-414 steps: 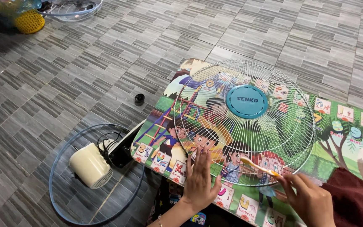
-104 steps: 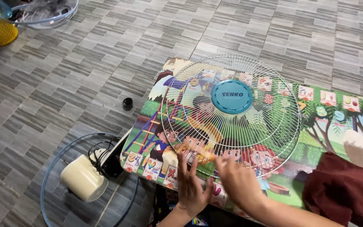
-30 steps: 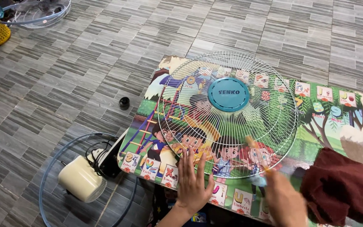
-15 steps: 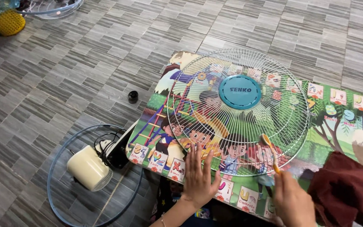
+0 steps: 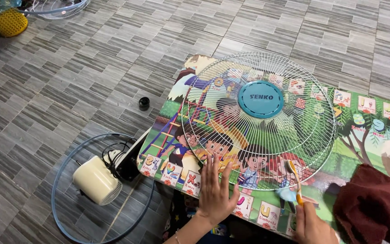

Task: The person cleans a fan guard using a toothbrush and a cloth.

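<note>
White wire fan grille (image 5: 258,119) lies flat on a low table (image 5: 366,135) with a colourful cartoon-print top: kids, slide, tree. A row of small square picture cards is printed along the table's near edge, another row along the far right edge. Round teal hub cap sits at the grille's centre, with lettering on it.

Left hand (image 5: 215,190): flat, fingers spread, palm down on the near rim of the grille and the tabletop, pinning it.

Right hand (image 5: 314,228): fingers closed around the handle of a yellow toothbrush (image 5: 295,180). Brush head is up against the grille wires at the near right rim. Hand is partly cut off by the frame's bottom edge.

Dark red cloth (image 5: 371,210) is bunched on the near right corner of the table, just beside the right hand.

Left of the table on the grey tiled floor (image 5: 68,81): cream fan motor (image 5: 96,180) with black cable, lying inside a blue-rimmed rear guard (image 5: 64,167), touching the table's left edge. Small black cap (image 5: 144,103) sits on the floor, near the table's left side. Far left corner: another guard (image 5: 53,7) and a yellow mesh item (image 5: 9,22).

Open floor is on the far and left sides. The grille nearly fills the table's left half; its rim runs close to the near and far edges.
</note>
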